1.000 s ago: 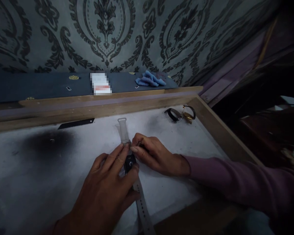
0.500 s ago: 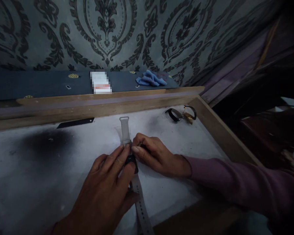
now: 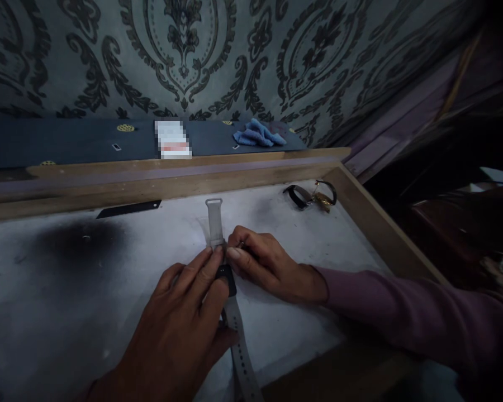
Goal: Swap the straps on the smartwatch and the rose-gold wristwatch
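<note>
A smartwatch with a small black case [image 3: 231, 281] lies face down or up, I cannot tell which, on the white tabletop. Its pale grey strap [image 3: 215, 220] stretches away from me, with a loop at the far end; the other half [image 3: 243, 357], with a row of holes, runs towards me. My left hand [image 3: 180, 310] is closed on the watch, fingertips pressed where the far strap meets the case and thumb on the case. My right hand [image 3: 264, 259] is pinched at that same joint from the right; whatever its fingers grip is mostly hidden.
A wooden rim [image 3: 373, 229] borders the tabletop [image 3: 159, 234]. Two wristwatches [image 3: 304, 196] lie in the far right corner. A black blade-like strip [image 3: 129, 209] lies along the back edge. On the blue ledge behind are a blue cloth [image 3: 259, 133] and a blurred white packet [image 3: 173, 139].
Both hands stay at the same place on the watch. Only a very slight shift of the left thumb on the case shows.
</note>
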`<state>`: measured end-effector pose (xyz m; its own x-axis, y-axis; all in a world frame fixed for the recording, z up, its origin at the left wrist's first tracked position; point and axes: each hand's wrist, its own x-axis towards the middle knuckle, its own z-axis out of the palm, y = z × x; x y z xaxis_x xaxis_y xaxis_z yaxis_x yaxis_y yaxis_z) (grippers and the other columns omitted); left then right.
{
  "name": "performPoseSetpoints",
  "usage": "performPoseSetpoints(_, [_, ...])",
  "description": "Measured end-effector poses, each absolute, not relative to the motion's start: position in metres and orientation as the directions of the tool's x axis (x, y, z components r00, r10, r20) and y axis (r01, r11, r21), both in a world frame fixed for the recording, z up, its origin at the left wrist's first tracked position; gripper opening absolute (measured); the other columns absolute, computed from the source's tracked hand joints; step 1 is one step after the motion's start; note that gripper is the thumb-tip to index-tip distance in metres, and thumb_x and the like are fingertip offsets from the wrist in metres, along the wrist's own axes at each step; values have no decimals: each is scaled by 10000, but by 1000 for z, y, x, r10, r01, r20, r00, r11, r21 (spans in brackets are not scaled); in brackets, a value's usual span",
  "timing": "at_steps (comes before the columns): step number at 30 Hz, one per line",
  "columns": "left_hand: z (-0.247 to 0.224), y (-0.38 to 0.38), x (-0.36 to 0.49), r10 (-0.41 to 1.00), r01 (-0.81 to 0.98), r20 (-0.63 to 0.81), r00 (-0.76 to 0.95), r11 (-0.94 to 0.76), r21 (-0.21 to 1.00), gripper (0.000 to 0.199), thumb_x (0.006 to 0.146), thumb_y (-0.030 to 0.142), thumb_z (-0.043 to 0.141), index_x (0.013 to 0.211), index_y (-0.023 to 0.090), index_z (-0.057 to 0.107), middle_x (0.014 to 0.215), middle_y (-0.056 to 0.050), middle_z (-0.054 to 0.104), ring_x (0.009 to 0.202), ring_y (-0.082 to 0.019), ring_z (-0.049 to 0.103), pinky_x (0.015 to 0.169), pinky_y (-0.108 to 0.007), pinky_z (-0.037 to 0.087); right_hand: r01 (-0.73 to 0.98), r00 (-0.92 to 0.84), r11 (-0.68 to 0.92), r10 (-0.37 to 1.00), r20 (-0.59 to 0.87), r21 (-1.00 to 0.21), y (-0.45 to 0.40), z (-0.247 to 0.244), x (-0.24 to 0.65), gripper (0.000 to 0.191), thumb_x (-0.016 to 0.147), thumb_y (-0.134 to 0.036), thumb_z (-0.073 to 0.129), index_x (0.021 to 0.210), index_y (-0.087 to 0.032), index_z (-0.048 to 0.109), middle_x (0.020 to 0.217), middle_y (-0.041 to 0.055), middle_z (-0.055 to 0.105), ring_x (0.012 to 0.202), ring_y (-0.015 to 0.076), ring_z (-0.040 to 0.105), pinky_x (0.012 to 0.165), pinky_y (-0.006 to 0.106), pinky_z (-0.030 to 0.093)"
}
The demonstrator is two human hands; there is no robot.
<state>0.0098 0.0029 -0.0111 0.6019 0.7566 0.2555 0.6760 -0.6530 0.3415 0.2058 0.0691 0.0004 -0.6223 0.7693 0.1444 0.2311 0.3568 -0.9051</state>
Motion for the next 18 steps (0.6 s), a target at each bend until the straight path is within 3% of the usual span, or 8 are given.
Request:
performPoseSetpoints(9, [-10, 4, 10, 732, 656, 308, 608, -681, 326, 136, 924, 235, 540, 1024, 152, 581, 1373, -204, 576, 1291, -340, 530, 921, -498, 506, 212, -602, 322, 787, 136, -923, 67, -3, 204, 234, 1022, -362, 414, 851, -203, 430, 620, -51, 493, 503, 76, 440, 464, 183, 375])
performPoseSetpoints(18, [-10, 4, 10, 731, 665, 307, 610, -682, 303, 159, 933, 240, 523, 1060, 153, 563, 1374, -194, 579, 1281, -336, 543, 911, -495, 507, 204, -600, 340, 784, 157, -918, 68, -5, 205, 211, 1020, -327, 423, 853, -199, 439, 625, -50, 494, 494, 73, 440, 459, 182, 376])
